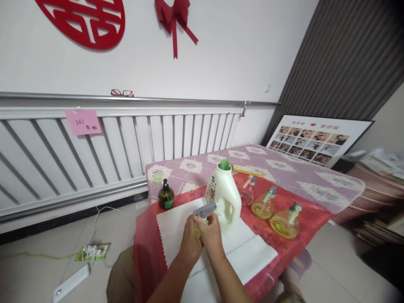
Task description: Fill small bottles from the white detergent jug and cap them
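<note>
Both my hands meet over a white cloth (pixel 252 252) on the low table. My left hand (pixel 189 244) wraps the body of a small spray bottle (pixel 202 216), mostly hidden by my fingers. My right hand (pixel 212 235) grips its neck just under the grey trigger head. Right behind my hands stands a large white detergent jug (pixel 224 195) with a green open spout.
Three round yellow spray bottles (pixel 263 204) (pixel 285 221) (pixel 248 191) stand to the right on the red cover (pixel 148 244). A dark green pump bottle (pixel 166 195) and a small green cap (pixel 157 177) are at the left. Radiator wall behind; a white device (pixel 71 283) lies on the floor.
</note>
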### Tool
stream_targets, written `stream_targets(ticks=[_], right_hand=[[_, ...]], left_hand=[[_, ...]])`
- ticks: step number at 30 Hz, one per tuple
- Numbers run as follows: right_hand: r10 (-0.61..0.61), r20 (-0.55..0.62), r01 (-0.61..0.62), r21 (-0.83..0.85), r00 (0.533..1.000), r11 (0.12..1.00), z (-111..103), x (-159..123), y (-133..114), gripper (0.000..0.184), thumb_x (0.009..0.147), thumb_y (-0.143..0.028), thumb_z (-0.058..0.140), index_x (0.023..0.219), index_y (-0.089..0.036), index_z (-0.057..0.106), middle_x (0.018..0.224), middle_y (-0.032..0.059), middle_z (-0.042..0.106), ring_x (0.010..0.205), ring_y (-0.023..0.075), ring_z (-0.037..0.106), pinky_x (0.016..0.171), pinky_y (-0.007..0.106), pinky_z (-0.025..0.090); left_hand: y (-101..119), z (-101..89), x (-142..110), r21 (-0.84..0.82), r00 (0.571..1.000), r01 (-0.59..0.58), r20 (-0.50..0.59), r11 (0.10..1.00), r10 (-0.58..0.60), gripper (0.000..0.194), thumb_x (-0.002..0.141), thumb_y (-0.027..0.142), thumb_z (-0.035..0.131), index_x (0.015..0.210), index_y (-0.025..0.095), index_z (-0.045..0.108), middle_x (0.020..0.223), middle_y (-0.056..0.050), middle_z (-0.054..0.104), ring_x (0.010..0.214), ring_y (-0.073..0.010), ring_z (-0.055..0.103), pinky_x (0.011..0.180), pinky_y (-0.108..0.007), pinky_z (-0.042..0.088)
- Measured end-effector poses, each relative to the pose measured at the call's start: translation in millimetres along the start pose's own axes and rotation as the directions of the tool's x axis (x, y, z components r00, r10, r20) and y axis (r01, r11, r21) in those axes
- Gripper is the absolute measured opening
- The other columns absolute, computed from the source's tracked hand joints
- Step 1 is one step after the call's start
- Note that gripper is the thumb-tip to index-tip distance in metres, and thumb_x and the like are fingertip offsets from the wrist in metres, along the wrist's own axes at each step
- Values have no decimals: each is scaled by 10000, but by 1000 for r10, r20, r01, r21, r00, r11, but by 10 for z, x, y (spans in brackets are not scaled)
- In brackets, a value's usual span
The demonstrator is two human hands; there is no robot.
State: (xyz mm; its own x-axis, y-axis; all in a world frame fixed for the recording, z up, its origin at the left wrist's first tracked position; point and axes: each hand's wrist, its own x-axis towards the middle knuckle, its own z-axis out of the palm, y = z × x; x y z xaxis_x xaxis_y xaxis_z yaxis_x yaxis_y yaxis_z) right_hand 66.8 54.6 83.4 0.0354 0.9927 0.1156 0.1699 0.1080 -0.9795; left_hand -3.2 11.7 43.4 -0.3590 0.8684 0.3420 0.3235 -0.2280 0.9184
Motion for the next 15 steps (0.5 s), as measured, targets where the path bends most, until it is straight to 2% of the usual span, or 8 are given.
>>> stream_targets(ticks=[5, 9, 15], right_hand=[[-55, 96, 52, 37, 994, 998, -74, -73, -48, 353, 699, -446, 699, 941, -218, 577, 963, 64, 711, 929, 256, 656, 841, 356, 498], [-125, 202, 116, 56, 971, 992, -167, -128, -85, 278, 810, -480, 597, 926, -233, 651, 933, 32, 725, 928, 234, 655, 874, 335, 493], [-78, 169, 75, 24, 983, 997, -149, -93, -63, 375, 772, -500, 620, 974, -191, 684, 980, 98, 748, 982, 305, 667, 919, 432, 486]], left_hand=[[-10, -8, -8, -9, 999, -9, 31, 1000, 9, 560, 747, 90, 569, 1290, 181, 465, 1287, -135, 553, 1233, -276, 512, 1068, -440, 393], [-28, 3, -20, 7, 999, 40, -3, 999, -40, 553, 795, 128, 545, 1335, 169, 432, 1363, -162, 516, 1288, -270, 484, 1101, -443, 372], [-56, 8, -13, 8, 999, 48, -6, 999, -48, 546, 785, 126, 547, 1322, 164, 450, 1356, -154, 527, 1294, -251, 487, 1111, -417, 367]])
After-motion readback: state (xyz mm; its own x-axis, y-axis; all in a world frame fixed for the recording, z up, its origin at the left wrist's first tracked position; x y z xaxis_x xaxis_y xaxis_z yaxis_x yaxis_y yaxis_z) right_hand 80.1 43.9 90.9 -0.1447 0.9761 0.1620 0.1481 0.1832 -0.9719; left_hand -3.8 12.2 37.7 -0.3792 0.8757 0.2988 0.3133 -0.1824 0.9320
